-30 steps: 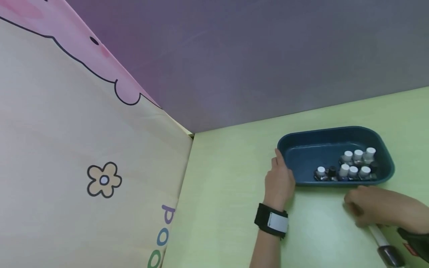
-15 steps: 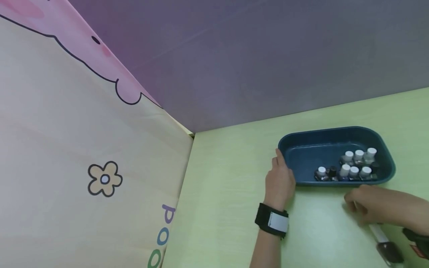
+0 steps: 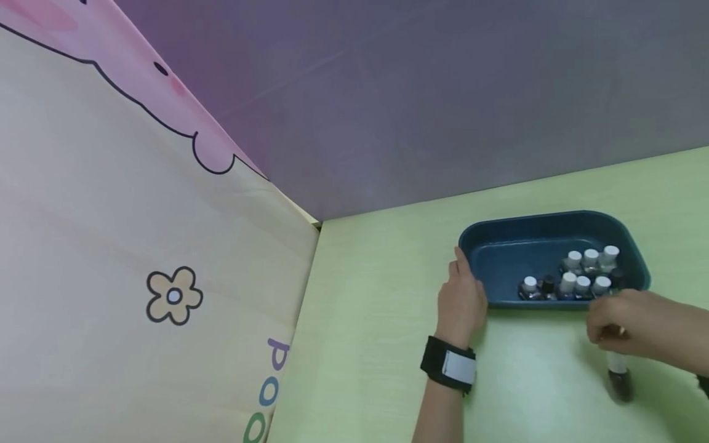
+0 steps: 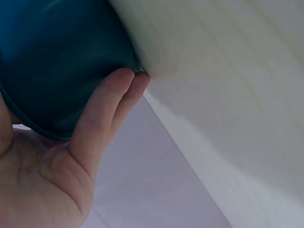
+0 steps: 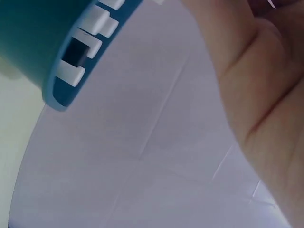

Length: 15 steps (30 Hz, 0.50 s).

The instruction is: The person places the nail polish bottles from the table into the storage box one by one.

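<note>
My left hand [image 3: 462, 301] lies against the left end of a dark teal tray [image 3: 493, 264] in the head view. Its fingers [image 4: 102, 107] stretch straight along the tray's side in the left wrist view. Just in front of the tray's near right edge, my right hand [image 3: 631, 323] grips a small nail polish bottle [image 3: 620, 384] with a white cap; its dark, slightly blurred body points toward me. Several similar bottles [image 3: 567, 286] stand in the tray's right part, most with white caps and some with black. My right fingertips are mostly hidden in both views.
A pale green tabletop [image 3: 376, 320] carries the tray. Behind it rises a grey-purple wall panel [image 3: 415, 104]. At left stands a cream panel [image 3: 83, 215] with a printed flower [image 3: 174, 296] and letters.
My right hand has moved slightly right and toward the tray, and the bottle has swung from slanting to nearly in line with the view. My left hand and the tray stay almost in place.
</note>
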Each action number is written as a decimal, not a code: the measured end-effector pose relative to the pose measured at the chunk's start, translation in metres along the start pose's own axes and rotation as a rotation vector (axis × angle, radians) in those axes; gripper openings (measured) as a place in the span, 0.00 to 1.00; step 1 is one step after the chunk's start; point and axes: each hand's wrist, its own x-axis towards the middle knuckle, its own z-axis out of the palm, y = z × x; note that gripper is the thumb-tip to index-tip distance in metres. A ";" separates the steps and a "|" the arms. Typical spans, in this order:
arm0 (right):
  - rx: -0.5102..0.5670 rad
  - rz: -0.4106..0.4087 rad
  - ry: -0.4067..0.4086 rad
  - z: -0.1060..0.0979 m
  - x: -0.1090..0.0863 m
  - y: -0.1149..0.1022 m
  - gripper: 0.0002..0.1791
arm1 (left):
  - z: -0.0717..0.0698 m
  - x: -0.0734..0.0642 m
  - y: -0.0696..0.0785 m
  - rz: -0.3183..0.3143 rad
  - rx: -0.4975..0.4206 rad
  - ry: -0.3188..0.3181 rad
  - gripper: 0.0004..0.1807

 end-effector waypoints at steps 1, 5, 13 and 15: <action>-0.011 -0.020 0.021 -0.002 -0.002 0.000 0.13 | 0.000 0.000 0.000 -0.002 0.000 0.000 0.37; -0.073 -0.041 0.085 -0.007 -0.007 -0.004 0.16 | -0.001 -0.001 -0.002 -0.002 -0.006 0.006 0.37; -0.219 0.016 0.268 -0.010 -0.014 -0.019 0.16 | -0.001 0.000 -0.002 0.014 -0.012 0.018 0.36; -0.231 0.008 0.308 -0.010 -0.015 -0.022 0.15 | -0.001 0.000 -0.002 0.016 -0.009 0.021 0.36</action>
